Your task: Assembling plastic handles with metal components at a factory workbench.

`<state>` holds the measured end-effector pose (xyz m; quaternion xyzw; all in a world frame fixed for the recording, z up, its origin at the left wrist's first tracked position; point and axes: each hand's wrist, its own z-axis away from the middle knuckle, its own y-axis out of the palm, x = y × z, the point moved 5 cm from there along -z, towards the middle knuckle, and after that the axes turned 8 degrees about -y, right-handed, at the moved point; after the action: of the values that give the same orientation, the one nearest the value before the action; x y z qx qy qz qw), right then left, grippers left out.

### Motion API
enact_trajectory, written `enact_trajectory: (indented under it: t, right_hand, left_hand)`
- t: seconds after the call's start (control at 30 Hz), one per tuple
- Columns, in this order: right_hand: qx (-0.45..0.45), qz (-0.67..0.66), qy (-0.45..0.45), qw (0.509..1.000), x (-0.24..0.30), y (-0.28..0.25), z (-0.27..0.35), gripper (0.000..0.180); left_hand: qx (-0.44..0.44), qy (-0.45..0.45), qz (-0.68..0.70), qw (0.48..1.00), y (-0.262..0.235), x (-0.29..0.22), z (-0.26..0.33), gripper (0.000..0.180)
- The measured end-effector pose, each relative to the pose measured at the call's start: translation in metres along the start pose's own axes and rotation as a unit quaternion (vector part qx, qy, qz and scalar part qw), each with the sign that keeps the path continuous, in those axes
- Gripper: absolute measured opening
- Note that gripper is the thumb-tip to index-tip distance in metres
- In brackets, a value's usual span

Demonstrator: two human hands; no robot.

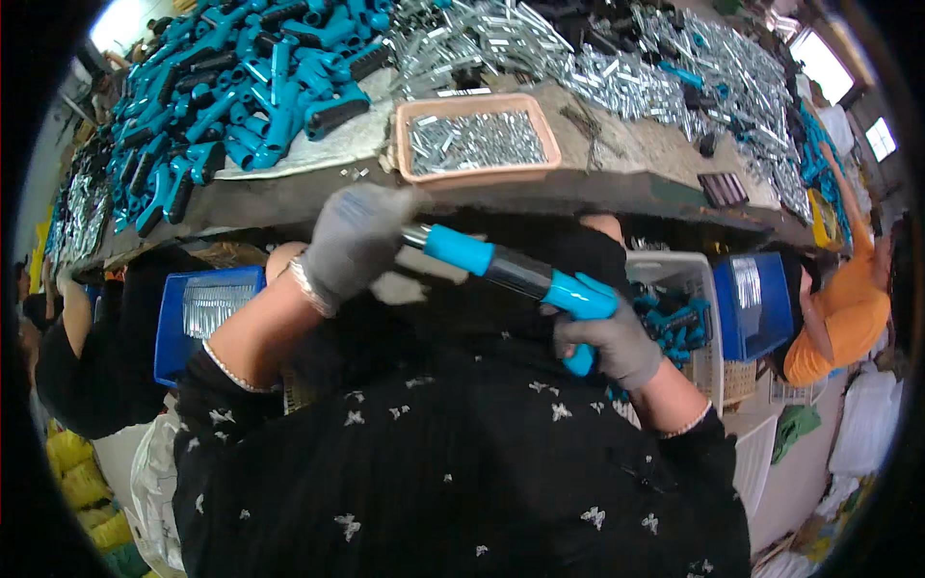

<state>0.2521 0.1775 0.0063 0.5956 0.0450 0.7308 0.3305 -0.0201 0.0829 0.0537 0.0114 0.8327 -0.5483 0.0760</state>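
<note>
Across my lap I hold a teal and black tubular tool [518, 272] with a pistol-like bend at its right end. A short silver metal tube [416, 235] sticks out of its left end. Around that metal tube my left hand [356, 243], in a grey glove, is closed; its fingers are partly smeared by motion. My right hand [620, 342], gloved too, wraps the bent teal end, with thumb and fingers around it. Just beyond the tool on the bench is a pink tray [551, 135] of small silver metal pieces.
Teal and black tool bodies [279, 82] are heaped at the bench's left, silver metal parts [501, 39] at its middle and right. Blue bins [169, 328] stand on both sides. A white crate [715, 318] at my right holds teal parts. People sit at left and right, one in an orange shirt [853, 318].
</note>
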Motion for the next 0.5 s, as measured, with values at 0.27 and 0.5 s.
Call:
enact_trajectory:
  t: [0.27, 0.5]
  right_hand:
    - [-0.087, 0.727, -0.507, 0.455, 0.065, 0.033, 0.013, 0.044]
    - [0.023, 0.328, -0.269, 0.905, 0.025, 0.036, -0.016, 0.039]
  left_hand:
    - [0.001, -0.296, 0.925, 0.239, -0.017, 0.007, -0.010, 0.063]
    - [-0.064, -0.160, 0.952, 0.252, -0.022, 0.023, -0.035, 0.042]
